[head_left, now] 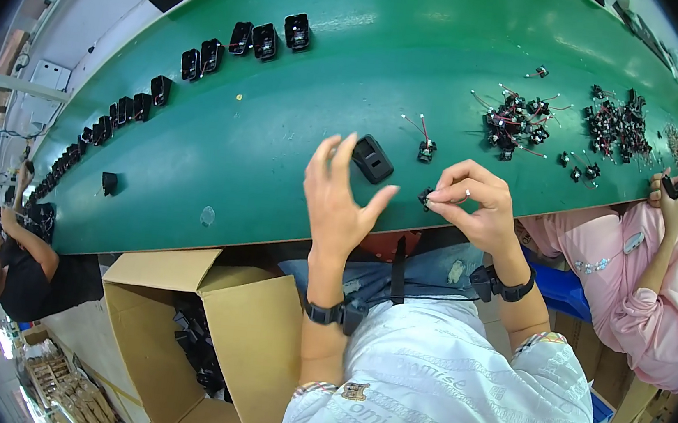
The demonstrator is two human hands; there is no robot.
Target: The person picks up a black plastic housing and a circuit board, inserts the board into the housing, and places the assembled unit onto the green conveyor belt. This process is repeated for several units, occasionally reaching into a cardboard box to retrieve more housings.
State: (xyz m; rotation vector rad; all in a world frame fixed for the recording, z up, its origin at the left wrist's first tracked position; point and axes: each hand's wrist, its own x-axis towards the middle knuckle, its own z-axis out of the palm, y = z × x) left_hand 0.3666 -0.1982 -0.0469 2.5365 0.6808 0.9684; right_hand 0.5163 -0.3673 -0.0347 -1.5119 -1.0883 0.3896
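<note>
One small black part in my fingers, one black case in front of me.
My right hand [480, 203] pinches the small black part [425, 198] between finger and thumb, just past the near edge of the case. My left hand [335, 204] is open, fingers spread, by the left side of the black plastic case [374, 162] on the green table [278, 164]; I can't tell if they touch. I think this case is barely begun, since the part isn't in it. One wired part [426, 150] waits beside it, and a heap of wired parts [516, 127] seems left to use. The long row of black cases [264, 41] up the left looks done, but their insides are too small to be sure.
</note>
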